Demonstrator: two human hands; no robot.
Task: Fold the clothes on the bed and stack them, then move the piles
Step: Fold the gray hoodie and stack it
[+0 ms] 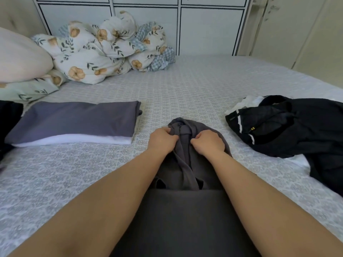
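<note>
Dark grey garment [187, 156] sits mid-bed near the near edge, bunched and crumpled. Long axis runs near-to-far, from the person's lap out toward the far edge; the bunched end points away, toward the cabinets. The near end disappears behind a dark flat fabric at the bottom of view; can't tell if that is the same piece.

Left hand [163, 140]: fingers curled, gripping a fold on the garment's left side at the far end. Right hand [208, 142]: fingers curled, gripping a fold on the right side. Hands are close together, a ridge of cloth between them. Both forearms bare, reaching out from the near edge.

Left of the garment, apart from it: folded stack [74, 123], purple-grey piece on top, white piece under it, long axis across the bed. Right, toward the right edge: unfolded black clothes pile [289, 130] with white stripes, some white cloth sticking out at its far side. Dark item at the left edge, cut off by the frame; can't identify it.

Bed [194, 86]: pale grey patterned sheet, flat. Far left corner: floral duvet [104, 51] bundled up, pink pillow [20, 58] beside it, floral pillow below that.

Room: white panelled cabinets [144, 26] with dark trim behind the far edge, cream door at far right.
</note>
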